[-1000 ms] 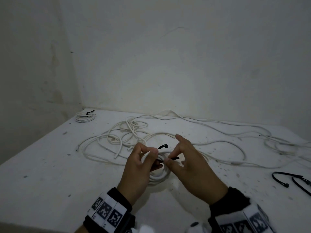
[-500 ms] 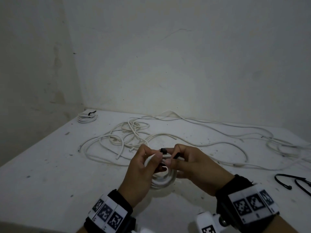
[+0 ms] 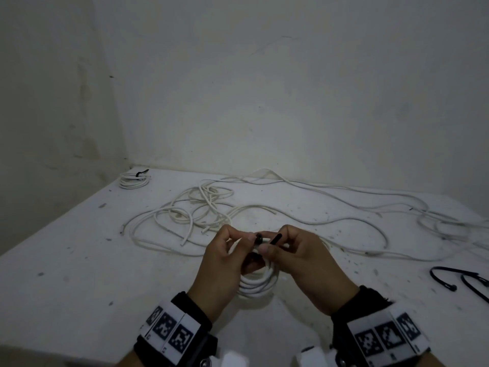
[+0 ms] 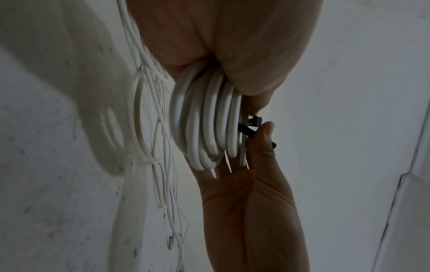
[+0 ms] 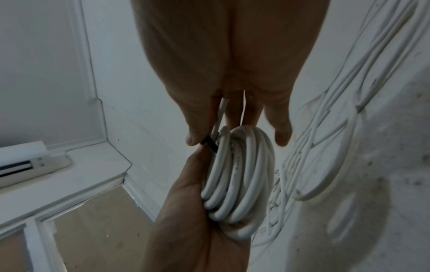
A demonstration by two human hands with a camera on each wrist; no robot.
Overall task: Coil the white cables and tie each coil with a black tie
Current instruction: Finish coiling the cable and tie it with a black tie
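Observation:
A small coil of white cable (image 3: 258,284) hangs between my two hands just above the white table (image 3: 79,260). My left hand (image 3: 248,238) grips the coil's top, its thumb and forefinger at the head of a black tie (image 3: 275,238). My right hand (image 3: 272,246) pinches the tie's tail, which sticks out past its knuckles. In the left wrist view the coil (image 4: 204,119) sits under my left palm with the tie (image 4: 254,121) at its edge. The right wrist view shows the coil (image 5: 237,174) edge-on and the tie (image 5: 209,145) under my right thumb.
Loose white cables (image 3: 201,207) sprawl across the middle and right of the table. A tied coil (image 3: 133,180) lies in the back left corner. Two spare black ties (image 3: 460,279) lie at the right. Walls close the left and back.
My hands have closed together over the coil. The right hand's fingers, spread a second ago, now curl on the tie's tail, and the tie's head has come down to my left fingertips.

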